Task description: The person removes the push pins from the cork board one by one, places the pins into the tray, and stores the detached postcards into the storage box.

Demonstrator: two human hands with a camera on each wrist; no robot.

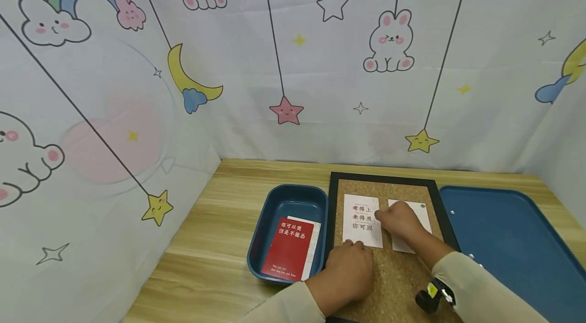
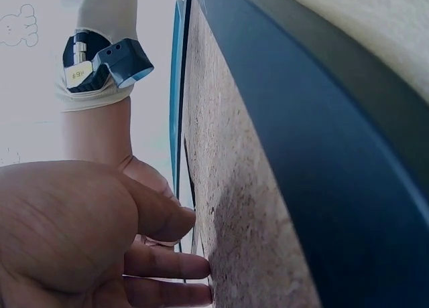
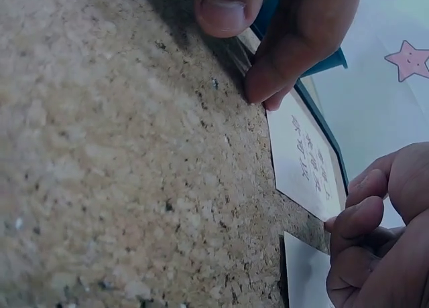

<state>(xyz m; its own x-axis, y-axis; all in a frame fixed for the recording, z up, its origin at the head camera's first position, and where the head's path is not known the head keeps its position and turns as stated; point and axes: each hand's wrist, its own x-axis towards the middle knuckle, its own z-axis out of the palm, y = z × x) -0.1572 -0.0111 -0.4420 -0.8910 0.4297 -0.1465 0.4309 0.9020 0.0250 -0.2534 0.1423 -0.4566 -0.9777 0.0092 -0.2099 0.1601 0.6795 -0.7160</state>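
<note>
A white card with red Chinese lettering (image 1: 361,216) lies on a black-framed cork board (image 1: 389,282). My left hand (image 1: 350,269) is at the lower edge of this card, its fingertips touching there; in the left wrist view the fingers (image 2: 167,264) reach fairly straight to the board. My right hand (image 1: 403,224) has curled fingers, with a tip touching the card's right edge, as the right wrist view also shows. Whether something sits between those fingers is hidden. A second white card (image 1: 423,218) lies partly under the right hand, a small round pin (image 1: 422,206) at its top right corner.
A blue bin (image 1: 256,257) left of the board holds a red card (image 1: 288,249) over a pale one (image 1: 313,246). Right of the board lies a blue tray (image 1: 513,241) with a few shiny pins (image 1: 452,212). A patterned white cloth (image 1: 329,145) stands behind the wooden table (image 1: 197,262).
</note>
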